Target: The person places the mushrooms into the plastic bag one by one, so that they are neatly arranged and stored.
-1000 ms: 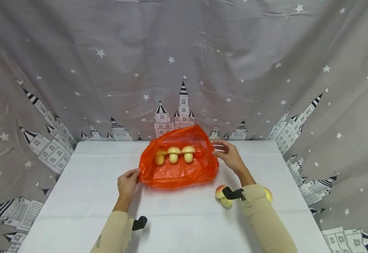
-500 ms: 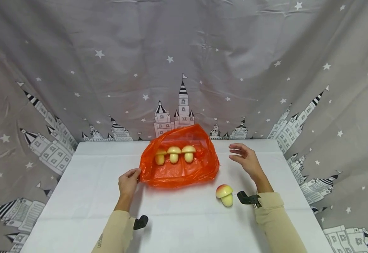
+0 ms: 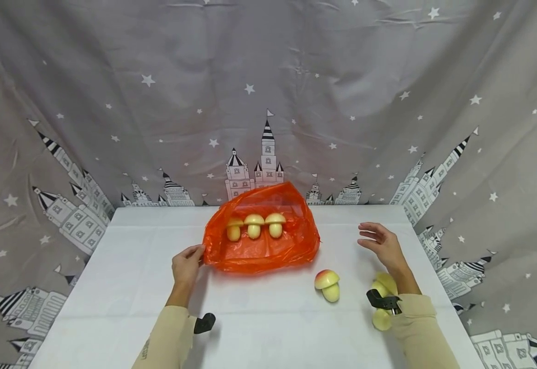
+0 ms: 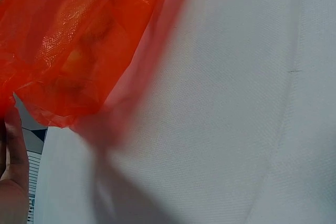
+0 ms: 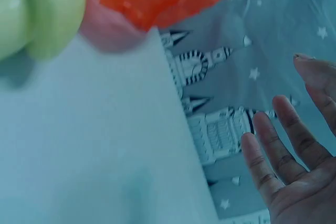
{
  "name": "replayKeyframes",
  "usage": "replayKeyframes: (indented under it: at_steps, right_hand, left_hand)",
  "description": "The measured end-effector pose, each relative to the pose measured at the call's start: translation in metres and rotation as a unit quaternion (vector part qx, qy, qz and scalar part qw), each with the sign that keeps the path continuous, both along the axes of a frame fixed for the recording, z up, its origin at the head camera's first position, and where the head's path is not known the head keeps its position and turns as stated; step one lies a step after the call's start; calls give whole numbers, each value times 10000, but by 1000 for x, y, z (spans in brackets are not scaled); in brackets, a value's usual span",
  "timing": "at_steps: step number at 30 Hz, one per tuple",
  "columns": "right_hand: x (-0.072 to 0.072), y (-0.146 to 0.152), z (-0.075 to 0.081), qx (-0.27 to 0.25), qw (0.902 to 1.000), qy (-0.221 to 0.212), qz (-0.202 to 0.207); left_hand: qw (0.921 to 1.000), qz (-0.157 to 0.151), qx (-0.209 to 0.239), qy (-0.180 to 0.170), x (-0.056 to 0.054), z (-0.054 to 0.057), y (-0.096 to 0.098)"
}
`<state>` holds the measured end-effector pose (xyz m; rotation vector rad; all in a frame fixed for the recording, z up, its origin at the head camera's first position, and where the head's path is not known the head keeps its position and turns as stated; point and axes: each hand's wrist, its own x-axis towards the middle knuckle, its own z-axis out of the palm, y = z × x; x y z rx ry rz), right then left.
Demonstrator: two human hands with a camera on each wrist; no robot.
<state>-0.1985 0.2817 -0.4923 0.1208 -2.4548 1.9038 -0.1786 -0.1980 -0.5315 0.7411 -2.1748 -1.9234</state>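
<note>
An orange-red plastic bag (image 3: 245,251) lies with its mouth spread on the white table, and three yellow toy mushrooms (image 3: 253,225) sit in a row inside it. My left hand (image 3: 187,265) pinches the bag's left edge; in the left wrist view its fingers (image 4: 16,145) meet the crumpled film. Over the right of the table hovers my right hand (image 3: 385,248), fingers apart and holding nothing, as the right wrist view also shows. A red-and-yellow toy mushroom (image 3: 327,285) lies between the bag and the right forearm. Beneath that wrist, yellow mushroom pieces (image 3: 381,320) are partly covered.
A white cloth covers the table (image 3: 259,328). Behind it hangs a grey curtain (image 3: 268,66) with castles and stars, reaching round both sides. Each wrist carries a black camera mount (image 3: 205,323) that juts inward over the table.
My right hand has left the bag's right edge and moved right and toward me. More of the right-hand mushrooms now shows. The left hand has stayed on the bag.
</note>
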Motion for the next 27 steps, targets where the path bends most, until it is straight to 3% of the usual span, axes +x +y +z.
replayKeyframes:
  at_steps: [11, 20, 27]
  right_hand:
    - [30, 36, -22, -3, 9993, 37, -378]
    - [50, 53, -41, 651, 9940, -580, -655]
    - [60, 61, -50, 904, 9900, -1008, -399]
  left_hand:
    - [10000, 19, 91, 13, 1, -1, 0]
    - [9999, 69, 148, 31, 0, 0, 3]
    - [9998, 82, 172, 1, 1, 0, 4]
